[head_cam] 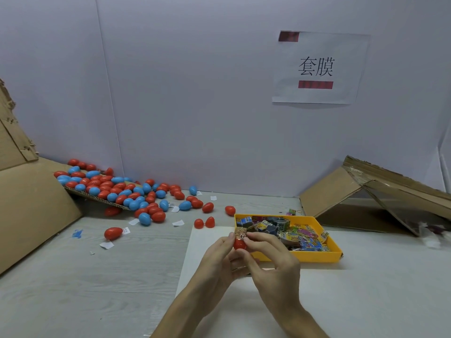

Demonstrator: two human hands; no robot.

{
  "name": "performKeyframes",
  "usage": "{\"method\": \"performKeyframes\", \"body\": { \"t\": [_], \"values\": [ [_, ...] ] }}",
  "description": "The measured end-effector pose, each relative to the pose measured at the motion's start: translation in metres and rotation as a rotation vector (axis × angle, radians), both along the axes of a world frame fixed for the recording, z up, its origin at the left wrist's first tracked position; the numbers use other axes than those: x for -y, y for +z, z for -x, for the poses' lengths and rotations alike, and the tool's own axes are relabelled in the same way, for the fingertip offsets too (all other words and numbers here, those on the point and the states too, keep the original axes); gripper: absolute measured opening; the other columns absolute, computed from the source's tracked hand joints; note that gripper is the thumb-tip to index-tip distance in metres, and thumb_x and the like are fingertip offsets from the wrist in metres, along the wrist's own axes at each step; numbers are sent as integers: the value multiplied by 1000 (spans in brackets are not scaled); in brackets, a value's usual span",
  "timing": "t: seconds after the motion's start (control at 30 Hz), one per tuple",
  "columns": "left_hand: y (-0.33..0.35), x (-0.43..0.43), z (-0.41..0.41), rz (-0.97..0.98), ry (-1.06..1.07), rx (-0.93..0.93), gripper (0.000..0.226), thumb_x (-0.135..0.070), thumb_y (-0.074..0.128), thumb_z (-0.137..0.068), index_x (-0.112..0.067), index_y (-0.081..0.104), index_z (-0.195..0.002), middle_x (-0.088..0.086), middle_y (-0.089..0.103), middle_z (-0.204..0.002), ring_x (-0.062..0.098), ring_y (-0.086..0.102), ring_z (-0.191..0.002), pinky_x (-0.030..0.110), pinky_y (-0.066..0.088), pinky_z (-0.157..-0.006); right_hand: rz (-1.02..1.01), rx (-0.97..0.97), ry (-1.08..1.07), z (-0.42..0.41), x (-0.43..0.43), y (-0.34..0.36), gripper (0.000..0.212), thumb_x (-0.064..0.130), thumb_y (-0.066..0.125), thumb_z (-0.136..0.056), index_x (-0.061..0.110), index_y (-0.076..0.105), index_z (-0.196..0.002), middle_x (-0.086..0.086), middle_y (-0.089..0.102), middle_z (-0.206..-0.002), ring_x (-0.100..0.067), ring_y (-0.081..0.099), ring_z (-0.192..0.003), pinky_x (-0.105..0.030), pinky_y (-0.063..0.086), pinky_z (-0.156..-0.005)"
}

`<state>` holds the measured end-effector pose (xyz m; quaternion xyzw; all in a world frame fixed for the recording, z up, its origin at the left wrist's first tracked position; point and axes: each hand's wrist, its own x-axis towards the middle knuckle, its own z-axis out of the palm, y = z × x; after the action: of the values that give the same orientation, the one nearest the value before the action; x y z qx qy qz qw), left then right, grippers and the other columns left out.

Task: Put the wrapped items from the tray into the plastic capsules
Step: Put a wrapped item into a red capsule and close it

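Note:
My left hand (219, 258) grips a red capsule half (239, 244) just in front of the yellow tray (317, 257). A small wrapped item (240, 233) sticks out of the top of that half, and my right hand (271, 257) pinches it with thumb and forefinger. The tray holds several colourful wrapped items (292, 231). Two red capsule halves (204, 223) stand on the table left of the tray. Whether the item is seated inside the half is hidden by my fingers.
A heap of red and blue capsules (117, 189) spills off a cardboard flap at the back left. A lone red capsule (113, 232) and paper scraps lie on the table. A cardboard box (380, 198) lies tipped over at the right. A white sheet (341, 301) covers the table under my hands.

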<state>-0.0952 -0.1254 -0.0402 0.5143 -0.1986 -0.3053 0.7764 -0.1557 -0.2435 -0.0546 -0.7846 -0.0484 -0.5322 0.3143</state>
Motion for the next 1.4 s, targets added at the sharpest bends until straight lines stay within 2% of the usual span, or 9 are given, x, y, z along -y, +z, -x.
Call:
{"method": "performKeyframes", "body": {
  "t": [0.23, 0.33, 0.43, 0.6, 0.7, 0.93, 1.1, 1.23, 1.4],
  "values": [
    [0, -2, 1, 26, -44, 42, 49, -42, 52, -94, -12, 56, -132, 15, 68, -121, 31, 66, -113, 40, 56, -92, -15, 4, 3, -2, 2, -1, 22, 14, 77, -74, 10, 77, -95, 11, 68, -102, 10, 60, -103, -8, 47, -89],
    [0, -3, 1, 23, -36, 32, 51, -43, 55, -93, -10, 55, -132, 17, 68, -121, 33, 66, -113, 43, 55, -96, -11, 5, -7, -2, 3, -1, 22, 11, 79, -73, 10, 77, -95, 12, 68, -102, 5, 61, -103, -9, 48, -89],
    [-1, -3, 1, 44, -36, 9, 51, -44, 58, -92, -10, 57, -130, 17, 68, -121, 33, 66, -113, 41, 56, -92, -14, -1, -1, -1, 4, -1, 27, 6, 84, -71, 12, 77, -96, 10, 71, -103, 0, 65, -101, -18, 53, -88],
    [-2, -2, -1, 74, -79, -31, 51, -46, 46, -93, -15, 58, -132, 12, 68, -125, 30, 66, -113, 35, 57, -85, -61, -60, -55, 2, -1, 4, 36, 30, 77, -73, 17, 74, -107, 9, 72, -104, -9, 65, -99, -34, 56, -85],
    [-2, -1, 0, 53, -91, -30, 52, -48, 44, -93, -16, 57, -132, 11, 69, -124, 29, 67, -113, 36, 56, -86, -20, -52, -54, 2, -2, 3, 36, 31, 74, -74, 16, 75, -107, 16, 69, -104, 5, 57, -103, -43, 57, -81],
    [-5, 1, -1, -21, -78, 18, 54, -50, 40, -92, -18, 55, -133, 7, 69, -123, 29, 66, -114, 43, 53, -98, -8, -30, -65, -1, 2, -2, 41, 26, 74, -73, 13, 71, -111, 16, 65, -103, -5, 60, -97, -35, 59, -78],
    [-7, 2, -2, -67, -37, 57, 45, -46, 35, -101, -21, 59, -129, 5, 71, -119, 26, 68, -111, 39, 55, -92, 8, -1, -80, -1, 2, -2, 38, 25, 76, -73, 15, 73, -109, 14, 67, -104, 1, 59, -102, -34, 57, -80],
    [-5, 4, -3, -66, 133, 145, 47, -48, 50, -88, -17, 62, -121, 4, 73, -108, 19, 71, -95, 38, 57, -86, 56, 4, -67, -1, 2, 0, 42, 20, 79, -74, 20, 70, -114, 16, 64, -112, 12, 50, -114, -30, 53, -83],
    [-5, 1, -6, 7, 231, 170, 34, -35, 71, -78, -25, 70, -111, 0, 74, -105, 20, 71, -100, 31, 59, -77, 70, -48, -53, -1, 0, 1, 42, 22, 78, -74, 17, 71, -116, 7, 69, -111, 1, 56, -108, -25, 53, -86]
  ]
}}
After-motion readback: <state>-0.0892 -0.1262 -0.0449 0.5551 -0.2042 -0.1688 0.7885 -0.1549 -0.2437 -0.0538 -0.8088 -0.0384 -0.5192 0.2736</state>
